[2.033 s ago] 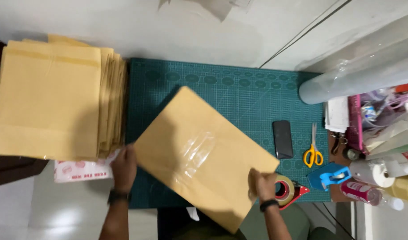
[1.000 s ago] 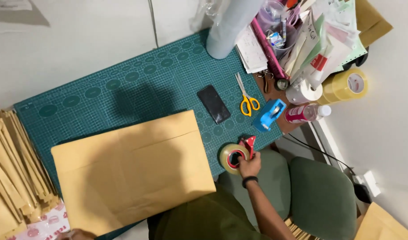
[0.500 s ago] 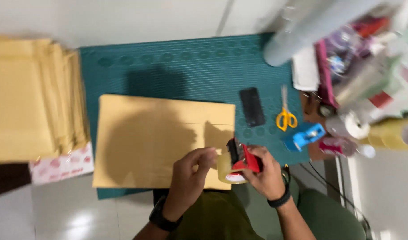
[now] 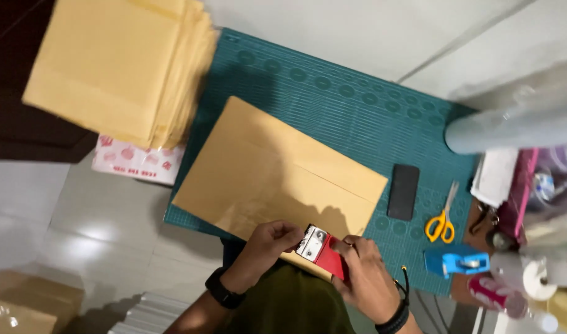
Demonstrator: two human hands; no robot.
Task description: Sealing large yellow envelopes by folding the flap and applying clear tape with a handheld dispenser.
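Observation:
A large brown envelope (image 4: 277,173) lies flat on a teal cutting mat (image 4: 333,93). Over its near edge my right hand (image 4: 363,278) grips a red tape dispenser (image 4: 323,250) with a toothed metal blade. My left hand (image 4: 268,244) pinches at the blade end of the dispenser, fingers closed at the tape's end. Both wrists wear dark bands.
A thick stack of brown envelopes (image 4: 122,68) lies at the upper left over a pink printed packet (image 4: 135,162). On the right are a black phone (image 4: 403,192), yellow scissors (image 4: 442,224), a blue tape dispenser (image 4: 455,261), a clear film roll (image 4: 512,127) and assorted clutter.
The head view has swung. My right hand picked up the red tape dispenser from the mat's edge and brought it over the envelope; my left hand has come to its blade end.

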